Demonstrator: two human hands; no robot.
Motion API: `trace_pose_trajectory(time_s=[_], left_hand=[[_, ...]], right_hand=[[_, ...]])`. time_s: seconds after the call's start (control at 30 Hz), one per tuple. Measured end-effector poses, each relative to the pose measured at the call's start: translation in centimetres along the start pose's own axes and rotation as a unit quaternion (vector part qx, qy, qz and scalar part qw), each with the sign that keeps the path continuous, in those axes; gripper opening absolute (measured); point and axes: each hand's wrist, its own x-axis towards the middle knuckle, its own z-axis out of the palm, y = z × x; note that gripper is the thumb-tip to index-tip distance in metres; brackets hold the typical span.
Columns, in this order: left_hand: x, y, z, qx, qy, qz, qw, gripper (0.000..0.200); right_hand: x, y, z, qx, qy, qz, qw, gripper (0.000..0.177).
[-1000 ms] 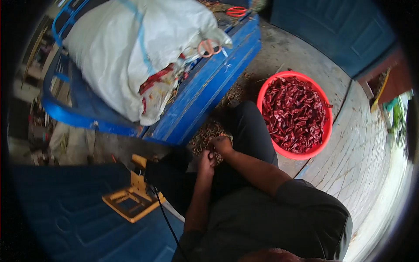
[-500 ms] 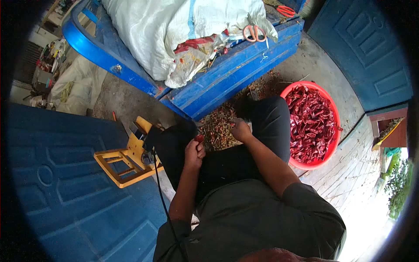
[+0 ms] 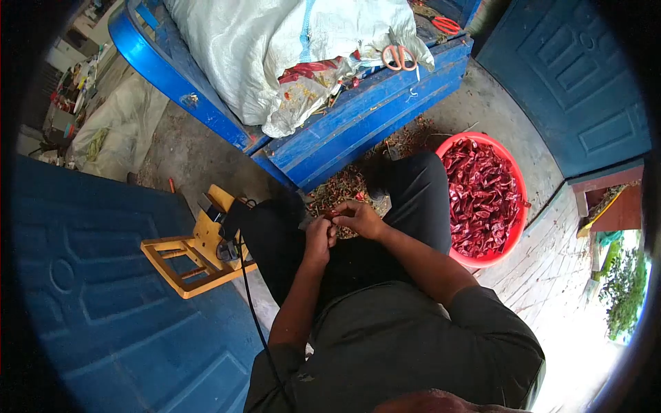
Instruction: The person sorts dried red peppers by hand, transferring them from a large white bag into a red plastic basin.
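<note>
A small dark red chili point(image 3: 329, 215) is between my two hands, in front of my lap. My left hand point(image 3: 319, 237) is closed around its lower end. The fingers of my right hand point(image 3: 361, 220) pinch at it from the other side, so the hands nearly touch. Beneath them, a pile of stems and scraps point(image 3: 344, 184) lies on the floor between my knees. To the right of my right knee stands a red basin point(image 3: 521, 212) full of dried red chilies point(image 3: 482, 196).
Ahead is a blue metal cart point(image 3: 372, 113) bearing a white sack point(image 3: 241, 62), pink-handled scissors point(image 3: 399, 58) and red-handled scissors point(image 3: 446, 25). A yellow wooden frame point(image 3: 184, 265) stands at my left. Blue doors point(image 3: 110, 275) flank both sides.
My right hand has moved left and back to meet my left hand at the chili. My left hand has shifted slightly right. The whole view has shifted a little.
</note>
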Motion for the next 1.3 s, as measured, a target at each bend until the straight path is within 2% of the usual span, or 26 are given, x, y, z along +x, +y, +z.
trace_pose_trajectory(time_s=[0.07,0.13,0.17,0.23,0.27,0.3,0.33,0.4,0.47,0.53,0.57,0.6,0.67,0.73,0.8,0.87,0.93,0.97,1.03,1.07,1.13,1.2,1.27,1.3], left_hand=[[0.2,-0.2,0.8,-0.014,-0.003,0.002,1.0,0.015],[0.2,-0.3,1.6,-0.029,-0.003,0.004,1.0,0.014],[0.2,0.0,2.2,-0.023,-0.016,-0.003,1.0,0.015],[0.6,-0.6,2.5,-0.009,-0.037,-0.002,0.999,0.018],[0.7,-0.9,2.2,-0.013,-0.037,-0.002,0.999,0.018],[0.8,-1.1,1.8,-0.003,-0.038,-0.016,0.999,0.019],[0.8,-1.4,1.5,0.007,-0.039,-0.03,0.999,0.021],[1.0,-1.6,0.5,-0.034,-0.033,-0.051,0.998,0.02],[1.3,-1.5,0.4,-0.076,-0.028,-0.073,0.994,0.019],[1.2,-0.9,0.6,-0.067,-0.048,-0.06,0.995,0.016],[1.4,-0.7,0.8,-0.074,-0.05,-0.058,0.994,0.016],[1.4,-0.6,1.0,-0.063,-0.046,-0.064,0.995,0.018],[1.5,-0.6,1.0,-0.052,-0.041,-0.067,0.996,0.019],[1.5,-0.6,0.4,-0.066,-0.064,-0.063,0.994,0.018],[1.5,-1.0,-0.5,-0.097,-0.074,-0.06,0.991,0.017],[1.2,-0.9,-1.3,-0.138,-0.057,-0.057,0.987,0.018],[1.0,-1.2,-2.2,-0.149,-0.053,-0.053,0.986,0.019],[0.8,-1.1,-2.4,-0.159,-0.047,-0.043,0.985,0.019],[0.9,-0.9,-2.6,-0.17,-0.033,-0.032,0.984,0.018],[0.9,-0.9,-2.6,-0.169,-0.032,-0.031,0.985,0.018],[0.9,-0.5,-2.4,-0.182,-0.019,-0.033,0.983,0.016],[1.0,0.0,-2.3,-0.184,-0.033,-0.026,0.982,0.015],[0.9,0.3,-2.0,-0.17,-0.03,-0.023,0.985,0.015],[0.9,0.2,-2.1,-0.168,-0.035,-0.027,0.985,0.015]], right_hand=[[-0.2,-0.1,-0.5,-0.005,0.01,-0.003,1.0,0.019],[-1.1,-2.2,-1.4,-0.115,0.048,-0.046,0.991,0.011],[-1.2,-2.7,-2.3,-0.118,0.047,-0.047,0.991,0.011],[-2.1,-3.7,-5.0,-0.089,0.14,-0.137,0.977,0.011],[-3.6,-6.8,-6.6,-0.158,0.203,-0.171,0.951,0.009],[-4.4,-7.4,-9.0,-0.096,0.27,-0.193,0.938,0.006],[-6.1,-9.4,-11.5,-0.171,0.339,-0.209,0.901,0.004],[-9.4,-10.8,-17.2,-0.163,0.436,-0.186,0.865,0.008],[-12.3,-10.0,-23.1,-0.277,0.516,-0.153,0.796,0.025],[-13.5,-11.3,-24.4,-0.451,0.552,-0.013,0.702,0.046],[-12.5,-10.5,-25.3,-0.431,0.536,-0.029,0.725,0.058],[-10.7,-9.3,-26.3,-0.394,0.498,-0.084,0.768,0.054],[-6.3,-14.3,-19.5,-0.42,0.431,-0.094,0.793,0.047],[-0.4,-16.2,-15.7,-0.348,0.328,-0.187,0.858,0.038],[5.7,-18.3,-11.5,-0.383,0.278,-0.248,0.846,0.031],[11.3,-20.4,-8.3,-0.383,0.205,-0.275,0.858,0.029],[16.6,-21.9,-6.3,-0.487,0.216,-0.237,0.812,0.026],[19.0,-22.2,-5.8,-0.485,0.215,-0.238,0.814,0.026],[23.1,-22.8,-4.9,-0.537,0.299,-0.258,0.746,0.029],[24.1,-22.9,-4.5,-0.535,0.299,-0.259,0.746,0.029],[25.5,-23.6,-4.1,-0.592,0.291,-0.1,0.745,0.031],[26.2,-23.7,-3.6,-0.603,0.3,-0.107,0.732,0.029],[25.4,-23.5,-3.7,-0.541,0.271,-0.186,0.774,0.027],[28.2,-20.9,-5.8,-0.55,0.307,-0.217,0.745,0.025]])
